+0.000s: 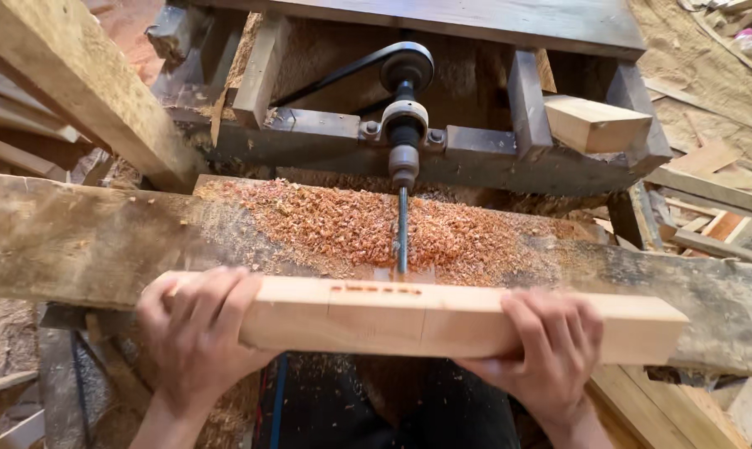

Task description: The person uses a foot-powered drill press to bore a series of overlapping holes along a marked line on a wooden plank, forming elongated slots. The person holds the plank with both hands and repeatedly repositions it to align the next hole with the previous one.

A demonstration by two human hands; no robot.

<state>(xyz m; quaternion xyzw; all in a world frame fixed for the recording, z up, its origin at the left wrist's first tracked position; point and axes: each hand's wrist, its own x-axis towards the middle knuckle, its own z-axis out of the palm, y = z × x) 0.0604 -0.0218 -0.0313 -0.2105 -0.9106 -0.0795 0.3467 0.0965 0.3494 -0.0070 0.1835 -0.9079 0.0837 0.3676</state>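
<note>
- Head camera looked down on a pale squared wooden block [442, 320] lying lengthwise along the near edge of the bench [76, 241], a wide, worn plank.
- The left hand [195, 333] wrapped over the block's left end, fingers curled across the top face and down the near side, closed on the wood.
- The right hand [551, 349] clasped the block right of its middle, fingers spread up over the near face, thumb beneath, wrist dropping toward the lower edge of the view.
- A row of small dark holes [374, 289] ran along the block's top face near its far edge, just left of the middle.
- The horizontal drill bit [402, 237] pointed toward the viewer from its chuck [403, 162], its tip meeting the block's far edge beside those holes.
- Reddish wood shavings [351, 224] lay heaped on the bench on both sides of the bit, reaching up to the block.
- A black belt [334, 75] ran to the pulley [407, 66] above the chuck, on a dark wooden frame [492, 158] at the bench's far edge.
- A short pale offcut [596, 123] sat on that frame's right end, well apart from both hands.
</note>
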